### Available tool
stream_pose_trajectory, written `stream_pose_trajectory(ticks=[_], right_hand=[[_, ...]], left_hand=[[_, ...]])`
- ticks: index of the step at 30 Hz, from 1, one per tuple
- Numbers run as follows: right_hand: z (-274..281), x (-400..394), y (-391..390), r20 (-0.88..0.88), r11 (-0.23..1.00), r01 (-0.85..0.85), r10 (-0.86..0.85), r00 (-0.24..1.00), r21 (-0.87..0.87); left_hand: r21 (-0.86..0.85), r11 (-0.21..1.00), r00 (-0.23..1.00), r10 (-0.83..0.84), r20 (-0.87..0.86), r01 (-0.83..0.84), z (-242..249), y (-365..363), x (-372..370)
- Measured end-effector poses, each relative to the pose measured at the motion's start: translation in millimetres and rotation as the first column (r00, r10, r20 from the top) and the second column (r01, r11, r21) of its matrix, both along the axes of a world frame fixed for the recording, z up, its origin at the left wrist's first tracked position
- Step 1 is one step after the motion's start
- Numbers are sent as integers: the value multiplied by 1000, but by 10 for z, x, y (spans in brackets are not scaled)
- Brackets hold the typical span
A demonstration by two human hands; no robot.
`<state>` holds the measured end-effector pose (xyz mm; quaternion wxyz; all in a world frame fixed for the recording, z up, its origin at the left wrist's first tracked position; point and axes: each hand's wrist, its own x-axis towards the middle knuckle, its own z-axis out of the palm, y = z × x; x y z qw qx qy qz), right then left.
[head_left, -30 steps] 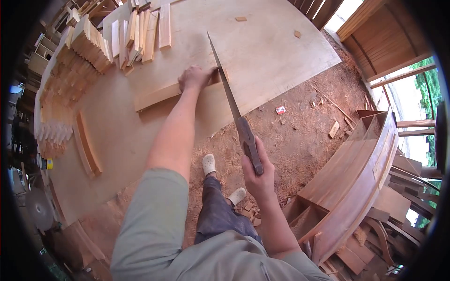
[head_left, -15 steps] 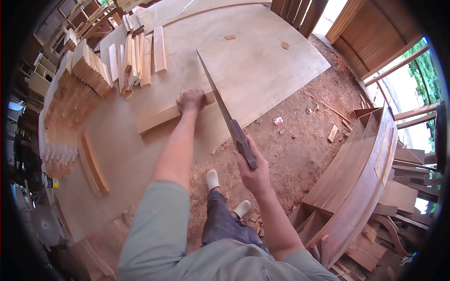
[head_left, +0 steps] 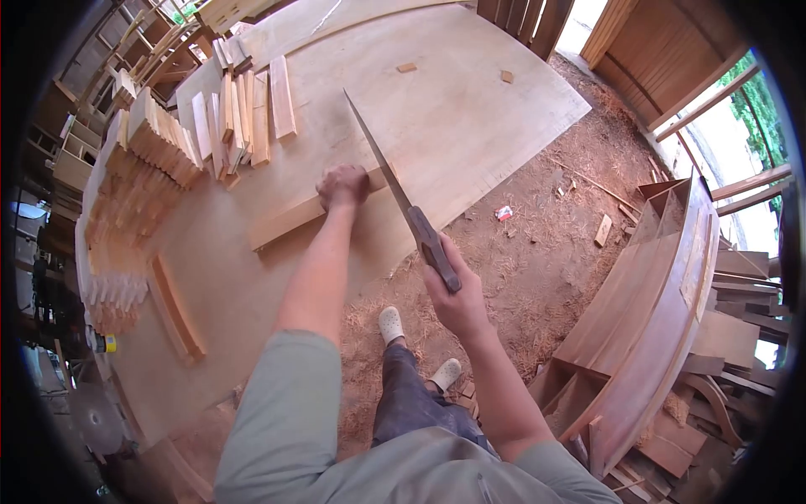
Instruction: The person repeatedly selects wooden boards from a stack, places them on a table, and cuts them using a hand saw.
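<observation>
The right hand (head_left: 457,294) is wrapped round the grip of the saw (head_left: 403,198), thumb lying along it. From that hand the blade runs forward and a little to the left, its tip pointing away over the table (head_left: 478,118).

Ahead and to the left, the left hand (head_left: 342,186) is closed over the top of the block (head_left: 290,224), with the arm stretched out straight; the fingertips are hidden from this side. The block lies on the table, beneath that hand and in contact with it. The grip is toward the block's right end: a long stretch shows to the left of the hand, a short one to the right. The blade passes across the view of that right end, just beside the hand; whether the teeth touch the wood, I cannot tell.

Down by the legs, the shoes (head_left: 390,325) are on the floor (head_left: 525,277), which is strewn with shavings. To the right, well apart from both hands, is the cabinet (head_left: 621,315) with open compartments. Left of the block, near the table's edge, lies a curved piece (head_left: 175,311).

Farther along the left side, the stack (head_left: 138,189) of wood rises in rows, with loose sticks (head_left: 260,113) just beside it. Past the saw tip, two small offcuts (head_left: 406,67) lie apart on the table.
</observation>
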<state>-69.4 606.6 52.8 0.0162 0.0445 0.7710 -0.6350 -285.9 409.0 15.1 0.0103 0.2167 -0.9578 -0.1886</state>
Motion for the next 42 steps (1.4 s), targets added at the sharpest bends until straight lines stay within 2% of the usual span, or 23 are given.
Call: stream_pose_trajectory(ticks=[3, 5, 7, 8, 10, 12, 14, 15, 17, 18, 20, 22, 24, 25, 28, 31, 32, 34, 37, 39, 42], right_hand=[[-66, 319, 57, -96, 999, 33, -34, 995, -22], [114, 861, 260, -14, 995, 37, -35, 999, 97], [137, 1371, 489, 59, 998, 14, -18, 998, 64], [174, 1389, 505, 73, 998, 8, -12, 997, 59], [231, 1404, 509, 103, 1000, 16, -19, 994, 26], [192, 940, 417, 35, 996, 28, -31, 999, 90], [213, 557, 438, 148, 996, 75, -66, 987, -54], [215, 565, 471, 148, 995, 81, -72, 986, -55], [238, 523, 542, -111, 988, -45, 62, 992, 148], [271, 556, 556, -110, 988, -49, 66, 992, 149], [342, 686, 554, 48, 990, -83, 78, 996, 115], [299, 709, 544, 32, 988, -100, 97, 995, 120], [277, 740, 459, -31, 996, -70, 71, 997, 47], [279, 760, 466, 68, 997, -82, 82, 994, 1], [367, 943, 576, 97, 994, -95, 89, 991, 58], [391, 1320, 816, 164, 995, -82, 73, 984, 49], [365, 1290, 816, 175, 994, -95, 86, 981, 45], [341, 1133, 764, 47, 993, -89, 85, 995, 73], [228, 146, 318, 43, 994, -98, 96, 994, 47], [217, -375, 51, 29, 992, -117, 116, 993, 56], [35, -259, 93, -76, 992, -110, 115, 990, 67]], left_hand=[[-13, 999, 999, -47, -6, 47, -83, -9, 7], [-11, 999, 999, -44, -2, 44, -138, -48, -31], [-2, 1000, 1000, 11, 3, -11, -105, 6, -16], [11, 998, 998, 66, -2, -66, -111, 9, -17], [-33, 998, 999, 49, -12, -49, -230, -86, -137], [28, 983, 984, 179, 10, -179, -184, -163, -319], [1, 991, 991, 134, 30, -134, -119, -139, -297], [-42, 994, 994, 101, 43, -99, -79, -159, -298], [-39, 998, 998, 51, 27, -50, -123, -248, -354], [-37, 999, 1000, 1, 20, 0, -117, -255, -344], [-64, 998, 999, -8, 39, 10, -73, -229, -385], [-81, 997, 998, 7, 66, -2, -56, -172, -381], [-150, 978, 986, 155, 65, -144, -90, -83, -381], [-81, 985, 984, 157, 79, -151, -89, -112, -369], [-69, 989, 991, 131, 16, -130, -52, -77, -312], [-65, 988, 989, 142, 49, -138, -79, -82, -341], [-69, 986, 986, 154, 59, -150, -91, -96, -340], [-64, 989, 990, 137, 31, -135, -109, -92, -342], [-88, 992, 994, 98, 39, -94, -138, -103, -347], [-71, 990, 992, 124, 5, -123, -121, -93, -323], [-65, 991, 993, 115, 0, -114, -120, -82, -307]])
